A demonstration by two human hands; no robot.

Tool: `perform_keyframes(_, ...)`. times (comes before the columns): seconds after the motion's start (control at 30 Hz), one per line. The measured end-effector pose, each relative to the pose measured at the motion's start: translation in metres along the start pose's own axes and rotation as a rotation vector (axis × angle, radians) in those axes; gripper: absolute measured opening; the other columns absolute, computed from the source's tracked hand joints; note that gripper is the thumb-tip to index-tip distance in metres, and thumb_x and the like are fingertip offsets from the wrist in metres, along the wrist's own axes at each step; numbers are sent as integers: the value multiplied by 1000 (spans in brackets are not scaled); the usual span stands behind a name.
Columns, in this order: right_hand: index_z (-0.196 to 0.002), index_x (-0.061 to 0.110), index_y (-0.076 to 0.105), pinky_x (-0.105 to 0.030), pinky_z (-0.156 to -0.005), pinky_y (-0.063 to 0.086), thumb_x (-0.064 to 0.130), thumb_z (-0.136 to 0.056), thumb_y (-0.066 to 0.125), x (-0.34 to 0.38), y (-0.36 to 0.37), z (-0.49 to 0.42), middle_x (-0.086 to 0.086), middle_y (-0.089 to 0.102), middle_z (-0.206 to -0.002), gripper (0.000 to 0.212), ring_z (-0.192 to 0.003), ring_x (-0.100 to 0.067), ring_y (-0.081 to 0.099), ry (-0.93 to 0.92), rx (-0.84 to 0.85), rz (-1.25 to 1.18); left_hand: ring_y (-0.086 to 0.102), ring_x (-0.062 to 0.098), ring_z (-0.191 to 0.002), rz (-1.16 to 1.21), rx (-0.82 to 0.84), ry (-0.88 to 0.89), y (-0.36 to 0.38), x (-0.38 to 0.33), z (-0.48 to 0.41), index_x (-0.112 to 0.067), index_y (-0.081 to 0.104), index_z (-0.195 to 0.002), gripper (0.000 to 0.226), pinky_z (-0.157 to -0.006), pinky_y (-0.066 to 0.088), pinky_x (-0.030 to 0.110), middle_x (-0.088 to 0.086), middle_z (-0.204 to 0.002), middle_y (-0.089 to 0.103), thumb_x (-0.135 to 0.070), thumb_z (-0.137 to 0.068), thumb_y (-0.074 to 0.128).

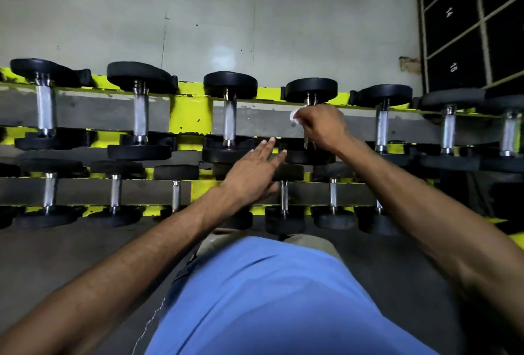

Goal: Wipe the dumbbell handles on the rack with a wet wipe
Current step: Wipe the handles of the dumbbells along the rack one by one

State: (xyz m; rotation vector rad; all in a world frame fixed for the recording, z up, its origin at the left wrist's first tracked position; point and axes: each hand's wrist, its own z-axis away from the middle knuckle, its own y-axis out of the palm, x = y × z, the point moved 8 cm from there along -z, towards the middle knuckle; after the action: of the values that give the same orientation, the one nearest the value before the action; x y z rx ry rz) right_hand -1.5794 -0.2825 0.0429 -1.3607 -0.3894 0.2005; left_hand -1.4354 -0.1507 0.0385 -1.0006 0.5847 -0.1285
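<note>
A yellow two-tier rack (191, 115) holds black dumbbells with chrome handles. My right hand (320, 125) is curled round the handle of the fourth upper dumbbell (311, 88), with a white wet wipe (295, 116) bunched in its fingers. Most of that handle is hidden by the hand. My left hand (252, 173) is flat with straight fingers, reaching over the near head of the third upper dumbbell (230, 116); I cannot tell if it touches.
Further dumbbells line both tiers to the left (45, 105) and right (381, 125). A pale wall (226, 20) stands behind the rack. Dark numbered lockers (465, 28) fill the top right corner. My blue shirt (269, 298) covers the lower middle.
</note>
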Motion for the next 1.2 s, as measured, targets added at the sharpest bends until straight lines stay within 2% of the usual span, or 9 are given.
perform_keyframes(0.13,-119,34,61,-37,-78,58,33,-97,49,-14,34,26,3,69,-124,25,-94,-25,70,-296,287,175,5,32,-162,13,-14,-11,19,-41,-31,-23,9,-168,86,-130,19,44,18,-174,-4,-34,-100,61)
perform_keyframes(0.23,-126,29,58,-35,-62,54,26,-97,50,-19,26,10,8,62,-131,30,-90,-26,71,-464,207,297,3,32,-162,33,3,-63,36,-63,-44,-25,7,-169,88,-129,21,48,16,-174,-8,-34,-99,60)
perform_keyframes(0.37,-128,28,61,-34,-59,49,26,-99,41,-41,3,-19,10,61,-133,35,-91,-27,70,-356,2,245,-2,31,-162,43,31,-182,54,-81,-48,-22,-3,-168,92,-129,21,47,16,-172,-21,-34,-102,60)
perform_keyframes(0.53,-109,32,67,-35,-69,54,33,-94,51,-14,53,19,2,73,-106,22,-91,-26,69,-640,459,167,0,33,-162,84,-4,-316,59,-99,-50,-19,-3,-168,90,-129,20,43,20,-171,-23,-32,-104,58)
perform_keyframes(0.7,-109,29,68,-34,-68,52,21,-91,54,-38,25,-12,4,71,-113,24,-97,-25,69,-508,140,116,1,30,-162,78,-17,-380,53,-109,-48,-19,-2,-168,85,-130,17,42,19,-172,-20,-28,-105,55)
perform_keyframes(0.83,-105,32,67,-37,-68,58,30,-92,51,-25,55,18,1,74,-101,21,-83,-25,69,-667,415,91,-1,28,-162,42,-46,-389,48,-113,-51,-19,0,-169,80,-130,15,41,16,-173,-18,-28,-106,49)
perform_keyframes(1.0,-108,33,68,-28,-64,42,29,-92,54,-52,15,-30,6,73,-112,21,-96,-25,70,-530,89,90,-4,24,-163,-23,-46,-354,47,-116,-57,-23,-1,-169,81,-130,15,40,10,-173,-20,-31,-105,50)
perform_keyframes(1.13,-94,27,70,-33,-66,54,28,-89,59,-32,49,4,1,71,-95,12,-87,-25,69,-636,257,51,-3,24,-163,-26,-31,-349,44,-115,-58,-24,1,-169,83,-130,15,39,10,-173,-19,-30,-104,53)
perform_keyframes(1.2,-92,26,69,-40,-67,57,25,-89,63,-29,54,17,1,62,-97,6,-88,-23,64,-660,222,-4,-2,24,-163,-20,-31,-346,43,-114,-58,-25,3,-169,82,-130,15,39,9,-174,-19,-30,-104,53)
